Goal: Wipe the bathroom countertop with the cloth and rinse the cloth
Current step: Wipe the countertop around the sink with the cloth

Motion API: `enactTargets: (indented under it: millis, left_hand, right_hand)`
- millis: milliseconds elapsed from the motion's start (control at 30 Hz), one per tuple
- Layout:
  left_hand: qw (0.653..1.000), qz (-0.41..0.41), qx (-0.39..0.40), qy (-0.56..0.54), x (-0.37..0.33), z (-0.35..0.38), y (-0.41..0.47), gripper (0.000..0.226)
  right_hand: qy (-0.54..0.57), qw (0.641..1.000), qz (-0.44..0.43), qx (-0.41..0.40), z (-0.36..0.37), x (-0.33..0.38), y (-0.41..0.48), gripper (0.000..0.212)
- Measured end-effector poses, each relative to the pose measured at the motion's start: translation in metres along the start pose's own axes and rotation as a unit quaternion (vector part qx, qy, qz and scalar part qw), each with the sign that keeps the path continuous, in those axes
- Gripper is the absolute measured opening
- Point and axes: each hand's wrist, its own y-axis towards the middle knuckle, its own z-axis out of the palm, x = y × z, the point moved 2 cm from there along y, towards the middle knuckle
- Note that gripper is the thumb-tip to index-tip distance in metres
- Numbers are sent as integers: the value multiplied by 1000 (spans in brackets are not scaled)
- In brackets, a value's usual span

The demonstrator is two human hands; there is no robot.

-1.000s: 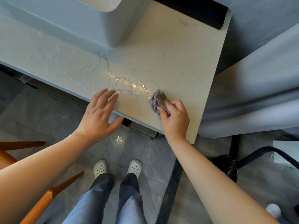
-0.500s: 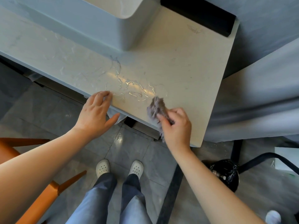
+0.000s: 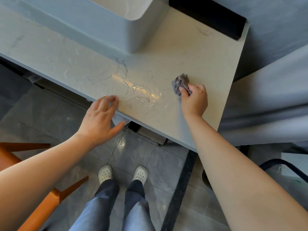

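While my right hand (image 3: 194, 99) grips the crumpled grey cloth (image 3: 180, 81), I hold it down on the pale stone desk (image 3: 191, 52), toward the right edge and a little in from the near edge. My fingers are curled round the bundle, and most of the cloth sticks out beyond my knuckles toward the back of the desk. Just left of the cloth, thin streaks of water (image 3: 141, 94) shine on the surface, running close along the near edge. My left hand (image 3: 100, 117) holds nothing. Its fingers (image 3: 108, 101) lie relaxed on the near edge, touching the left end of the wet patch, while the thumb juts out below the edge. The two hands are well apart, with the water between them. At the back of the desk stands a square white basin (image 3: 100, 22), and a black strip (image 3: 208, 15) runs along the back right corner. Below the near edge I see the grey tiled floor (image 3: 150, 164), my white shoes (image 3: 105, 174) and, off to the left of my feet, an orange chair (image 3: 41, 205).
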Motion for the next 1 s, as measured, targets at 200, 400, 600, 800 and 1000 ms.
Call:
enactTargets:
  millis: [200,400,600,800,1000]
  left_hand:
    - [1000,5,8,-3,3,-1,0,76]
    - [1000,15,23,0,6,-4,-1,76]
    - [997,53,48,28,12,-9,-1,80]
    - [997,53,52,20,12,-10,-1,81]
    - [997,52,47,15,14,-9,-1,80]
  right_hand:
    - [9,999,-43,22,6,9,-24,27]
    - [41,994,-91,36,11,24,-79,24]
    - [42,987,-133,75,8,30,-126,25]
    - [127,965,-114,197,-12,34,-138,14]
    - [102,991,-66,53,-33,42,-48,19]
